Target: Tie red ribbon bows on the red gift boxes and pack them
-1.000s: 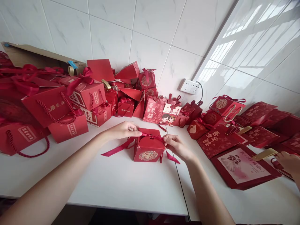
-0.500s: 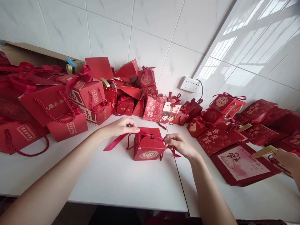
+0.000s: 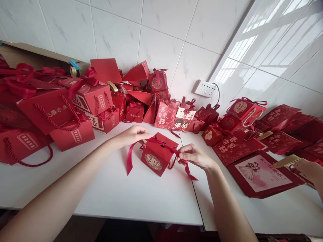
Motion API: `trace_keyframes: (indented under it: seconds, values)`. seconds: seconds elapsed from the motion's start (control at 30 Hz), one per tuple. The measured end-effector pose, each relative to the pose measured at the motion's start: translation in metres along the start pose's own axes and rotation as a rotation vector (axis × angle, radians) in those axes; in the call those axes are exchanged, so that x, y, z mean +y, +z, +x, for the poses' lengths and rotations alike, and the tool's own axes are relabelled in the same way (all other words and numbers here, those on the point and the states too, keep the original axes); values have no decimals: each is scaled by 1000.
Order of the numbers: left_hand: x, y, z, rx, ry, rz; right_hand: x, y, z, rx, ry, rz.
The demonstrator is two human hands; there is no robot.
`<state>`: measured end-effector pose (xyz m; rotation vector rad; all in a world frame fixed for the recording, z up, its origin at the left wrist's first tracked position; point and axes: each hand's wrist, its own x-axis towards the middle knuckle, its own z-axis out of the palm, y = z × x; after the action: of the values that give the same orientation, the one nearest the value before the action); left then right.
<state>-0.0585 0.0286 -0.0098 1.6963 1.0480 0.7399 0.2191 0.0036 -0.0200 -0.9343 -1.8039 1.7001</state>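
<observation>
In the centre of the frame, a small red cardboard gift box (image 3: 158, 156) with a round gold emblem sits at an angle on the white table (image 3: 113, 191). A dark red satin ribbon (image 3: 129, 158) runs across its closed top, with one tail hanging at each side. The left hand (image 3: 137, 134) pinches the ribbon between thumb and fingers at the box's upper left; the right hand (image 3: 193, 156) grips it with bent fingers at the box's right side.

Red boxes with rope handles (image 3: 73, 129) are piled at the left of the frame, in front of an open brown carton (image 3: 37, 55) at upper left. A white power strip (image 3: 205, 88) is against the tiled wall (image 3: 161, 43), right of centre. At lower right lies a dark red bag with a pink picture panel (image 3: 262, 173); another person's hand (image 3: 306, 170) touches a gold strip (image 3: 287, 161) over its right part.
</observation>
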Motion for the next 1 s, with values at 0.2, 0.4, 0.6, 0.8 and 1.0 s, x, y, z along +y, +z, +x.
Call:
trace_keyframes:
  seconds: [0.2, 0.4, 0.6, 0.8, 1.0]
  values:
    - [0, -4, -3, -124, -67, 5, -2, 3, -1, 59, -62, -15]
    - [3, 0, -3, -121, -37, -80, -5, 20, 2, 309, -339, -16]
    - [8, 4, -4, -128, -21, -214, -3, 42, 11, 387, -441, -47]
    - [15, 9, -7, -77, 92, -156, -7, 56, 16, 536, -457, -188]
    - [20, 10, -12, -67, 262, -12, -6, 59, 18, 562, -428, -233]
